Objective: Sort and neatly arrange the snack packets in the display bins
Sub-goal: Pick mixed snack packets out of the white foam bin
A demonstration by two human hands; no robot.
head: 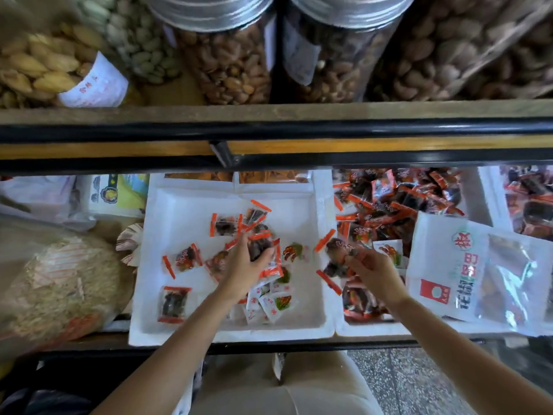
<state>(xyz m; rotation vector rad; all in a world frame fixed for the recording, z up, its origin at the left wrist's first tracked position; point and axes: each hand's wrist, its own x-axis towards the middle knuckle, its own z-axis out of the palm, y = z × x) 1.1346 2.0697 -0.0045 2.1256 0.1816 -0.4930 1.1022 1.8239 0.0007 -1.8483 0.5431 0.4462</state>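
Note:
A white foam bin (167,205) in the middle holds scattered orange-edged snack packets (225,224) with dark contents, and several white packets (273,305) lie near its front. My left hand (244,269) is over the bin's centre, gripping a bunch of orange-edged packets (261,245). My right hand (371,269) hovers over the divide to the right bin (368,327) and pinches an orange-edged packet (339,248). That right bin is heaped with the same orange-edged packets (398,202).
A large white pouch (478,268) with green and red print lies across the right bin. A bag of pale grain (62,283) sits to the left. Above, a dark rail (269,130) fronts a shelf of nut jars (227,55). Another packet bin (529,202) stands far right.

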